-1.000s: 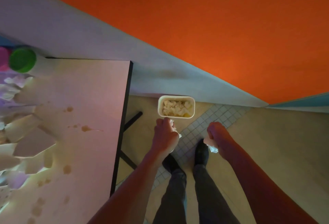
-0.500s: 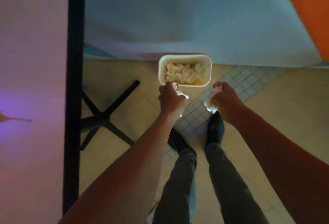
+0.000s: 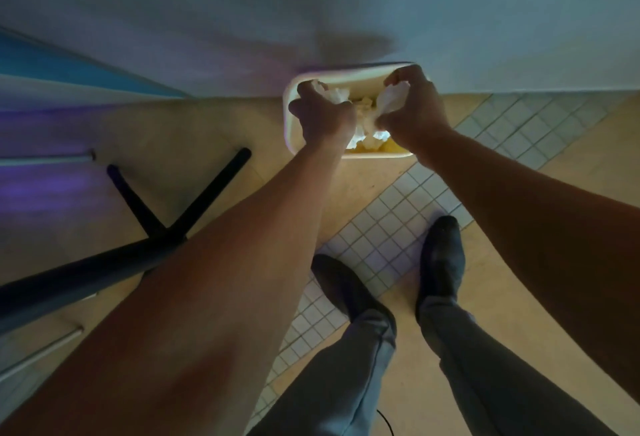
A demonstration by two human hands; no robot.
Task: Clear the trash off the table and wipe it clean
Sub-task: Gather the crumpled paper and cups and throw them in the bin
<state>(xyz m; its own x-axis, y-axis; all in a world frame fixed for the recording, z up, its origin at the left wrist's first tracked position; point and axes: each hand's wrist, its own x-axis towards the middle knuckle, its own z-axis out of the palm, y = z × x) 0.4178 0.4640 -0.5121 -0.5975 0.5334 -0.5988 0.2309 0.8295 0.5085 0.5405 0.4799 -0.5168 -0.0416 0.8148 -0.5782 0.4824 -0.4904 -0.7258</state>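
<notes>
While both hands (image 3: 325, 117) (image 3: 414, 113) grip crumpled tissues (image 3: 391, 99), the bin (image 3: 289, 124) lies left-right.

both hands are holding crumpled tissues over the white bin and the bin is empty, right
Not quite: the white bin is not empty. The head view shows crumpled paper already lying inside. The rest holds: the left hand and right hand each grip crumpled tissues over it.

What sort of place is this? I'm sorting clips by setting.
Probably a cafe or canteen, though that's a guess: a black cross-shaped table base, a floor with small tiles, and a bin of crumpled paper against the wall.
</notes>
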